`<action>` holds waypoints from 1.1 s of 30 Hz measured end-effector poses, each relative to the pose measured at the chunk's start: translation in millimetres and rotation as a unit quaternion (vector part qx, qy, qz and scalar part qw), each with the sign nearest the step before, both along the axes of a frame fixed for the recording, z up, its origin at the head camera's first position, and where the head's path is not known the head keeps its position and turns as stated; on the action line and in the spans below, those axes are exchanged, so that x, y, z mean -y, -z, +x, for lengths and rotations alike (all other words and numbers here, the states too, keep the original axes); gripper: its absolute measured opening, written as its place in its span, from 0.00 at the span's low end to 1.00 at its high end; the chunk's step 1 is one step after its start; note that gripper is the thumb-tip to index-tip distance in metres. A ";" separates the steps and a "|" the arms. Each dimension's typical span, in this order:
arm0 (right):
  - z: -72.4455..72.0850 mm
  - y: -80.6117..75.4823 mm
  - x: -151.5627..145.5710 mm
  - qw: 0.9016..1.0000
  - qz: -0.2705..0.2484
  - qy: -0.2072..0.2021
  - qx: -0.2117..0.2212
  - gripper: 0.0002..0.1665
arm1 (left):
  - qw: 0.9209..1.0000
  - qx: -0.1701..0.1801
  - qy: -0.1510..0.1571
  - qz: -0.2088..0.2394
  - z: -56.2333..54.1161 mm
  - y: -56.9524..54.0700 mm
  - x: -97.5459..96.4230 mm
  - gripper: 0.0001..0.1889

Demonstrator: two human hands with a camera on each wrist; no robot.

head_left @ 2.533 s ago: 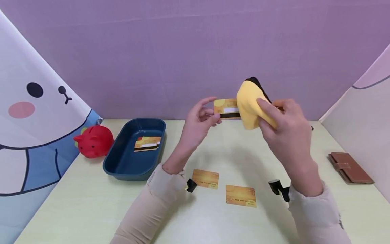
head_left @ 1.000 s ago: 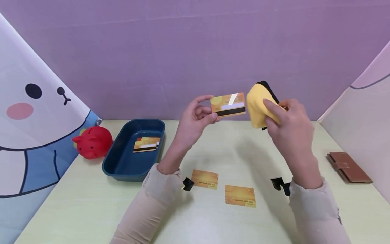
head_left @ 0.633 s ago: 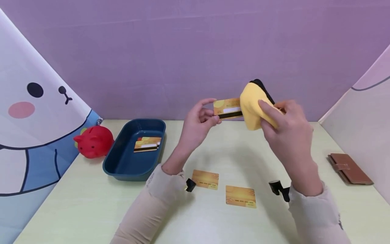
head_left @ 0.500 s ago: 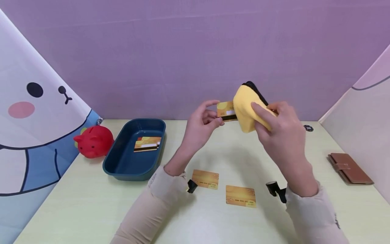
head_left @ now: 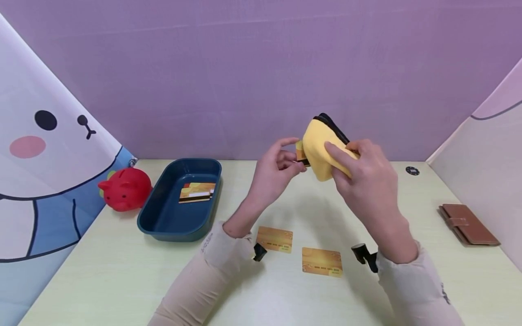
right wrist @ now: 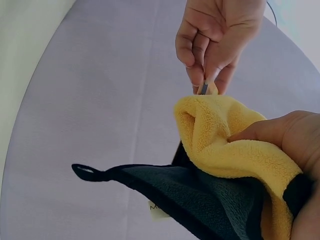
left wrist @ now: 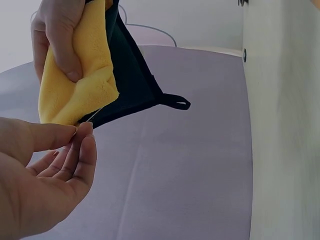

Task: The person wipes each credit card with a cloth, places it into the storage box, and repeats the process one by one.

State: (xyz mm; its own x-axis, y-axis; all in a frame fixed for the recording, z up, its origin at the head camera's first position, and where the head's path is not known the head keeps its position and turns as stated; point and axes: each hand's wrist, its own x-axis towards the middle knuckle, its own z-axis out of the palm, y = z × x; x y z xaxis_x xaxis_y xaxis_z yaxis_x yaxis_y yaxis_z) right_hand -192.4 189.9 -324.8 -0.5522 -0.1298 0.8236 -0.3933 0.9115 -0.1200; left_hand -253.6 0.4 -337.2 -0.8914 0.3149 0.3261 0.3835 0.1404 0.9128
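Note:
Pinched by its left end, a gold bank card [head_left: 301, 153] is held up in my left hand [head_left: 273, 174]. My right hand [head_left: 364, 179] grips a yellow cloth [head_left: 322, 147] with a dark back and black trim. The cloth covers most of the card, leaving only a strip near my left fingertips. In the right wrist view, the folded cloth [right wrist: 220, 130] wraps over the card's edge, and its dark side [right wrist: 200, 195] with a corner loop hangs below. Two gold cards, one [head_left: 275, 239] beside the other [head_left: 322, 261], lie on the table beneath my hands.
A dark blue tray [head_left: 147, 222] at the left holds several cards [head_left: 195, 193]. Left of it sits a red piggy bank [head_left: 127, 189]. A brown wallet [head_left: 469, 224] lies at the right, with a black chip [head_left: 413, 170] behind it. A purple backdrop [head_left: 261, 77] closes the far side.
The cloth was off the card a second ago, then slid left over it until most is hidden. My right hand moved left and slightly down; my left hand shifted slightly right.

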 end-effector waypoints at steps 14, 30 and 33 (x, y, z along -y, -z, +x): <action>-0.9 6.2 5.0 0.999 0.028 -0.003 0.016 0.23 | 1.000 0.013 0.005 0.000 1.5 -1.0 2.8 0.27; -2.7 0.3 -14.7 0.998 -0.019 0.040 0.034 0.23 | 0.999 0.025 0.040 0.018 -0.7 -12.8 18.3 0.27; -2.7 -2.7 -23.4 0.997 -0.036 0.055 0.034 0.23 | 0.998 0.022 0.048 0.025 -1.6 -18.4 20.2 0.27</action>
State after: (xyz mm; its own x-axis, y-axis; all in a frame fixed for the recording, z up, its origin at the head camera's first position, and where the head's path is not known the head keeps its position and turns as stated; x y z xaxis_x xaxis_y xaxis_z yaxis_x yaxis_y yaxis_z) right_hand -195.1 213.3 -322.1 -0.6144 -0.0071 0.7889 -0.2801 0.9368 -0.2097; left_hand -255.2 -19.8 -318.8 -0.8717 0.3841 0.3044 0.3518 0.0578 0.9343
